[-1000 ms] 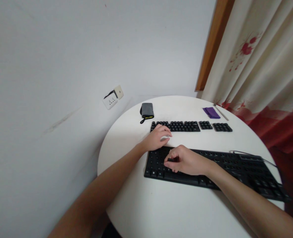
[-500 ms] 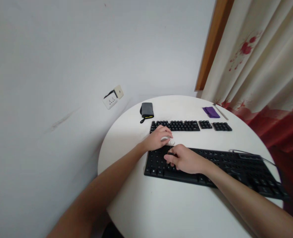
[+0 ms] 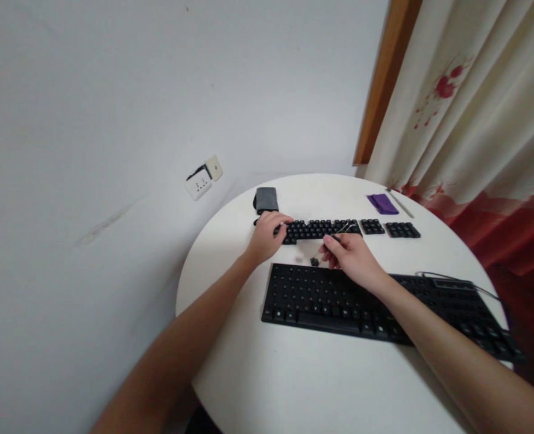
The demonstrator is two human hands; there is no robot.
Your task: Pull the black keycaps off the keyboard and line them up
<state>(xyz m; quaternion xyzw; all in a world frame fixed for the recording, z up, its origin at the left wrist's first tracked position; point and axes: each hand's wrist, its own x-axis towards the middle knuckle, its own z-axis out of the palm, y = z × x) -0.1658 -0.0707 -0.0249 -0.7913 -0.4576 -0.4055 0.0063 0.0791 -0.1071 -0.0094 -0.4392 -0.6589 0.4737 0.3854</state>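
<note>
In my right hand (image 3: 346, 256) is a wire keycap puller (image 3: 336, 239) with a dark handle, its wire loops sticking out at both ends. A black keycap (image 3: 314, 261) hangs at the puller's lower left end, above the white table just behind the keyboard. My left hand (image 3: 267, 234) rests at the left end of the rows of loose keycaps (image 3: 319, 229), fingers apart and touching or just over them. The black keyboard (image 3: 312, 295) lies in front; many upper-left positions show bare stems, while its bottom row has caps.
Two more keycap groups, a smaller one (image 3: 372, 226) and a wider one (image 3: 402, 230), lie to the right. Behind are a grey pouch (image 3: 267, 199), a folded purple cloth (image 3: 383, 204) and a thin stick (image 3: 401, 205). The keyboard cable (image 3: 484, 290) trails right; a curtain (image 3: 448, 120) hangs beyond.
My right hand has lifted off the keyboard and moved back and right, with a keycap now at the puller's end. My left hand has shifted left and back onto the loose keycap rows.
</note>
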